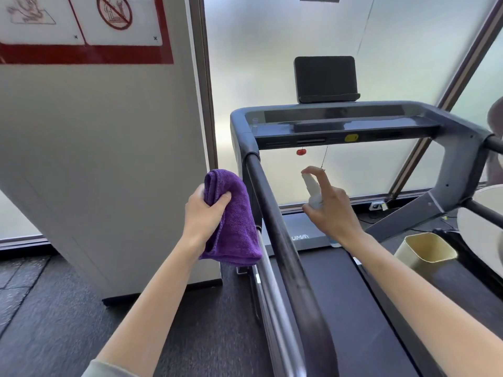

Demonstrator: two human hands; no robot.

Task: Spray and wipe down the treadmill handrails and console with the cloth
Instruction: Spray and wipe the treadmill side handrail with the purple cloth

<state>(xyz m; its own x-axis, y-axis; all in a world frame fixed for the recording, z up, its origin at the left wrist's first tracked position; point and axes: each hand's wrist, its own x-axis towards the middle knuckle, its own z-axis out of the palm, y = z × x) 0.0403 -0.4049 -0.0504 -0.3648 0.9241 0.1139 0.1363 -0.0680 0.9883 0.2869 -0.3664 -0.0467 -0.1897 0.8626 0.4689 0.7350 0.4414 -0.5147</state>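
Head view, left hand (202, 213) gripping purple cloth (234, 221), right hand (333, 210) holding spray bottle (313, 190), forefinger on nozzle

Bright, soft daylight comes through the frosted window (313, 31) ahead, leaving the floor (54, 308) dim. Straight lines bow at the edges; the picture is slightly soft throughout.
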